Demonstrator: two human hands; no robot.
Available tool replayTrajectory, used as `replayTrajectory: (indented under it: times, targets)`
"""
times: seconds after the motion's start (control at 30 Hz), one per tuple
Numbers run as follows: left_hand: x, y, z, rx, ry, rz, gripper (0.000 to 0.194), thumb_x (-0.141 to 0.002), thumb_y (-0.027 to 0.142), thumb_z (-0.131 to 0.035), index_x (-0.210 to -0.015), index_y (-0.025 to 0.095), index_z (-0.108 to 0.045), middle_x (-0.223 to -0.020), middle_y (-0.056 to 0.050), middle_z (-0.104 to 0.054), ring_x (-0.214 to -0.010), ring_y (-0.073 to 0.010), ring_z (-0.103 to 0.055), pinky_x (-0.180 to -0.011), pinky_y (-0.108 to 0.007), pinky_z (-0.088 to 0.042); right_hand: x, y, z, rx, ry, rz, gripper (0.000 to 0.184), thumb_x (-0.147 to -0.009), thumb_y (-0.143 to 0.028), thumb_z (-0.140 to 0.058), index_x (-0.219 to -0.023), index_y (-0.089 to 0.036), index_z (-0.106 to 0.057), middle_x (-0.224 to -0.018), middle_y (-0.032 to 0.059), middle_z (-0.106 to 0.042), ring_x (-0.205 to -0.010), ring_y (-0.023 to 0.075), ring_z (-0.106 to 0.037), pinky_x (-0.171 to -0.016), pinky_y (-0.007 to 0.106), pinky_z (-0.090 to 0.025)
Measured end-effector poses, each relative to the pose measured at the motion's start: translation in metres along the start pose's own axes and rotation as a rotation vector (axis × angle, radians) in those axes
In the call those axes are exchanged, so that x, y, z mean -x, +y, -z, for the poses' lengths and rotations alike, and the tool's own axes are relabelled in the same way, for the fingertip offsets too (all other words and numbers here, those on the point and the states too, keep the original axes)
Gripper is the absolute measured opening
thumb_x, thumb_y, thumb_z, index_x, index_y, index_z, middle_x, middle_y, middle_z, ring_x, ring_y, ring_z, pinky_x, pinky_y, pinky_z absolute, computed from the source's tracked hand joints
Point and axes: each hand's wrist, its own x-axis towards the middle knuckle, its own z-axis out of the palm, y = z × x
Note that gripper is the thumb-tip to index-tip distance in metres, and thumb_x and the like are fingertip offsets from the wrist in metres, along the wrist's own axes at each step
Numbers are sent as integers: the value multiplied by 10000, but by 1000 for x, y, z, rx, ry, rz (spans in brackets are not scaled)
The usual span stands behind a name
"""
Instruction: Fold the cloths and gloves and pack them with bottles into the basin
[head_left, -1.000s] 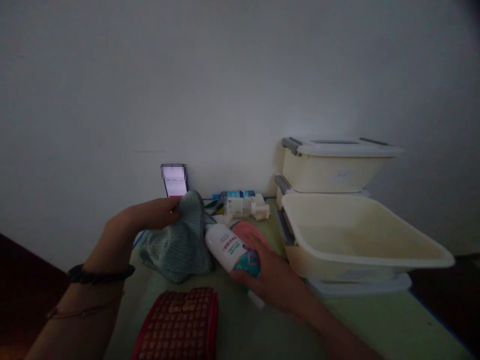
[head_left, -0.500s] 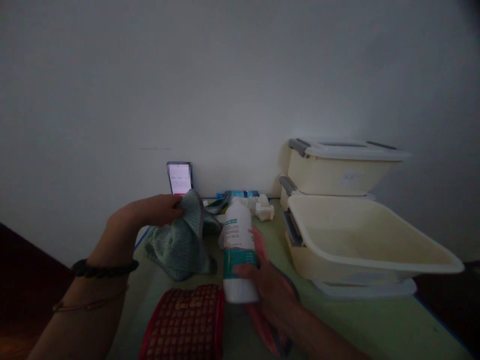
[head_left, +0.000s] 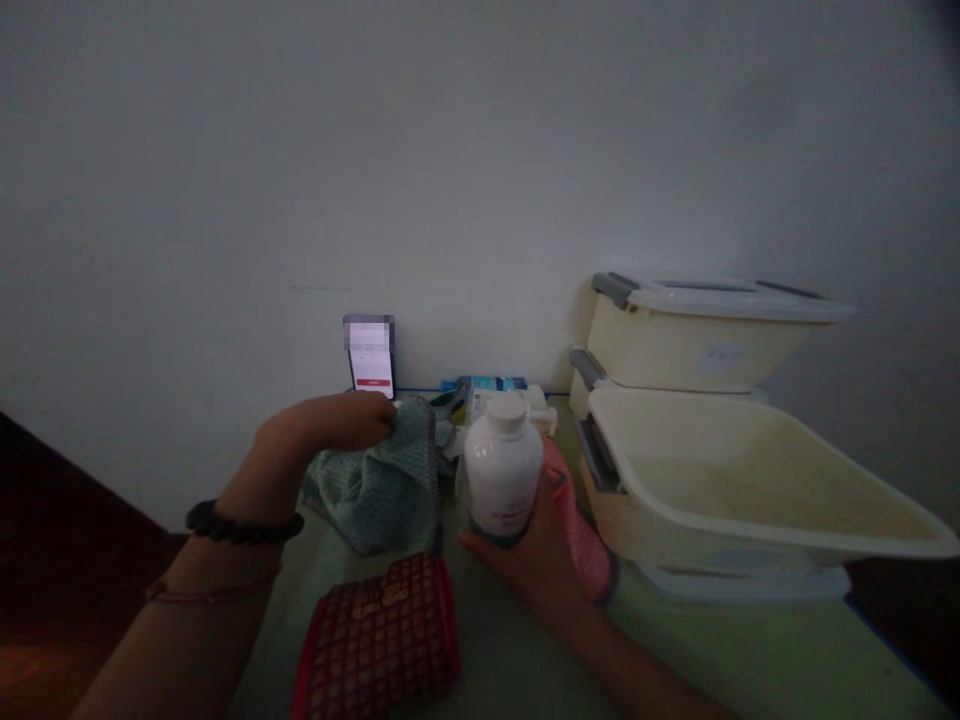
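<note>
While our left hand [head_left: 352, 421] pinches the green cloth [head_left: 375, 492] on the counter [head_left: 720, 650], our right hand [head_left: 536, 560] grips the white bottle [head_left: 501, 470] between that cloth and the pink cloth [head_left: 589, 555], left of the open box [head_left: 634, 530].

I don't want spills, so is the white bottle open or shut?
Shut: a white cap covers the top of the bottle in the right hand.

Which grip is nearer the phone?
Left. The left grip, on the green cloth, is in front of the phone; the right grip, on the bottle, is farther right, nearer the camera.
</note>
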Motion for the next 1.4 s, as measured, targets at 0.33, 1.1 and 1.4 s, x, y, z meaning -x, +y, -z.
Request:
replayTrajectory:
  times: [0.33, 1.1, 1.4]
  targets:
    - [2, 8, -3, 169, 127, -98, 480, -872, 303, -391, -1332, 167, -365, -1066, -103, -654, -890, -196, -630, -739, -267, -466, -5, -19, 16, -305, -216, -429, 865, -758, -526, -597, -1453, -196, -203, -1339, 122, -502, -1142, 244, -554, -917, 360, -465]
    - [-28, 21, -27, 245, -208, -283, 219, -807, 277, -572, -936, 159, -704, -915, -46, -740, -824, -183, -651, -700, -226, -460, 4, -27, 23, 419, -337, 454, 297, -877, -155, -443, -1069, -114, -666, -1122, 113, -677, -1124, 242, -563, -1003, 446, -431]
    - [-7, 3, -6, 311, -90, -205, 287, -820, 349, -536, -974, 153, -679, -965, -65, -724, -868, -187, -642, -744, -248, -460, 18, -39, 24, 334, -697, 678, 712, -740, -512, -624, -1366, -227, -437, -1434, 84, -444, -1233, 300, -481, -1011, 453, -382]
